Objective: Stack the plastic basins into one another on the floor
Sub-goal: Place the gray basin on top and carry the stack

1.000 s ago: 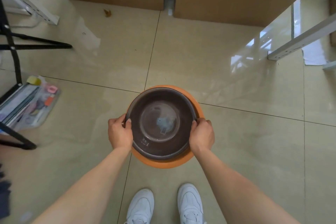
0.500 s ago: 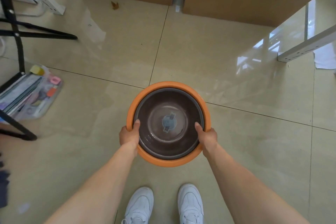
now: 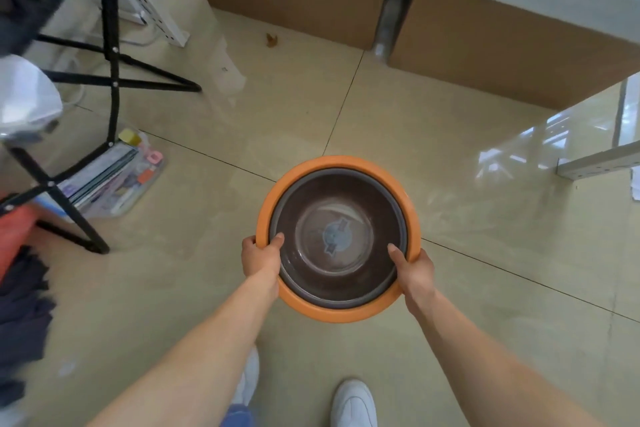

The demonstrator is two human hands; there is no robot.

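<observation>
A dark brown plastic basin (image 3: pixel 304 218) sits nested inside a larger orange basin (image 3: pixel 346 312), whose rim shows all around it. My left hand (image 3: pixel 259 258) grips the left rim of the stacked pair, thumb over the edge. On the right rim my right hand (image 3: pixel 414 269) holds the same way, thumb inside. The pair is in front of me over the tiled floor; whether it touches the floor I cannot tell. A blue mark shows in the brown basin's bottom.
A black folding stand (image 3: pixel 110 87) is at the left, with a clear pouch of stationery (image 3: pixel 117 184) under it. Cardboard boxes (image 3: pixel 485 52) line the far wall. A white metal rail (image 3: pixel 595 163) lies at right. My white shoes (image 3: pixel 353 406) are below the basins.
The brown basin has sunk fully into the orange one. My hands shifted from the brown rim to the orange rim. The view has swung so the stand now shows more at left.
</observation>
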